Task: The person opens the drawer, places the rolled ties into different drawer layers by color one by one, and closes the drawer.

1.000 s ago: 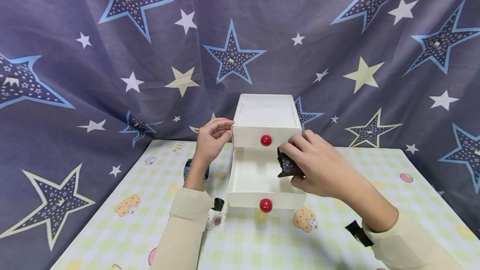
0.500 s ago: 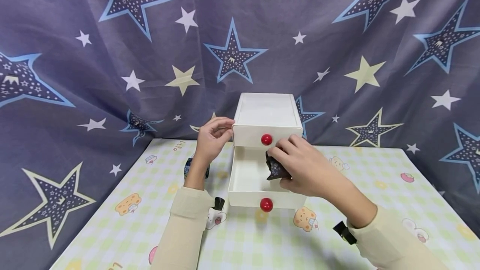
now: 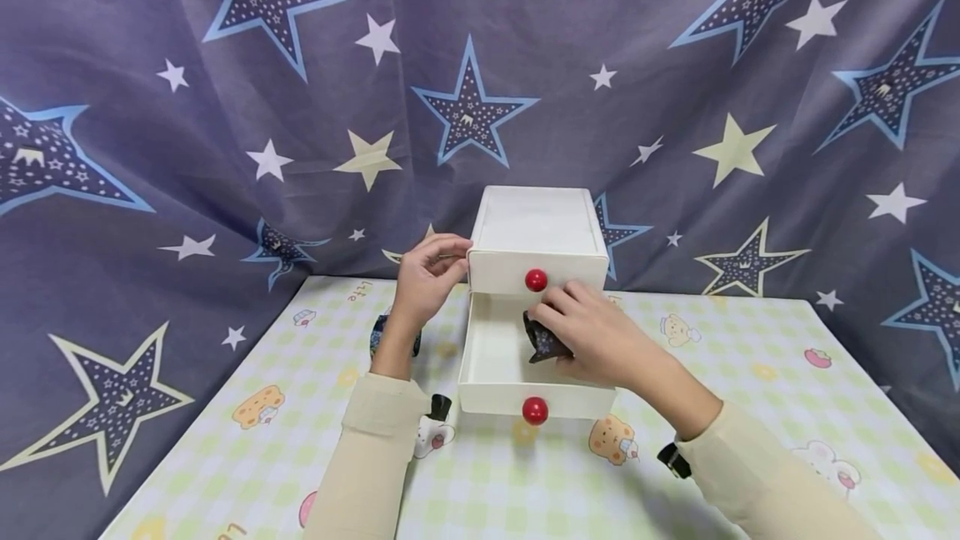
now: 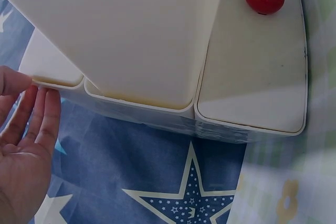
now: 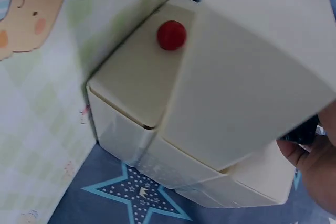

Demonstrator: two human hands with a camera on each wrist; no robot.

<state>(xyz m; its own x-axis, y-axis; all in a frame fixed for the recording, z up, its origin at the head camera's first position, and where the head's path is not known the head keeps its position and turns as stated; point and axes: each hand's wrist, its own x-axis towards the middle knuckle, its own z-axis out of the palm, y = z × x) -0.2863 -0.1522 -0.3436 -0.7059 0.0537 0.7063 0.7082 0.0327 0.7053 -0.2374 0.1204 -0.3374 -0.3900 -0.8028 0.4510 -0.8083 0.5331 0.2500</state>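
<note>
Right hand [image 3: 592, 338] moved leftward, dark bundle [image 3: 543, 340] half-hidden

Ahead of me, from nine o'clock round through twelve to three, a purple-grey star curtain [image 3: 225, 90] hangs in soft folds and fills the whole back of what I see. It is printed with large dark-blue stars outlined in light blue, plus smaller white and pale-yellow ones. Below it, toward six o'clock, lies my table [image 3: 750, 390], covered with a pale green-and-yellow checked cloth bearing little cartoon bears and sweets. The curtain falls past the table's edge at nine o'clock and at three. The light is even and soft, with only faint shadows.
</note>
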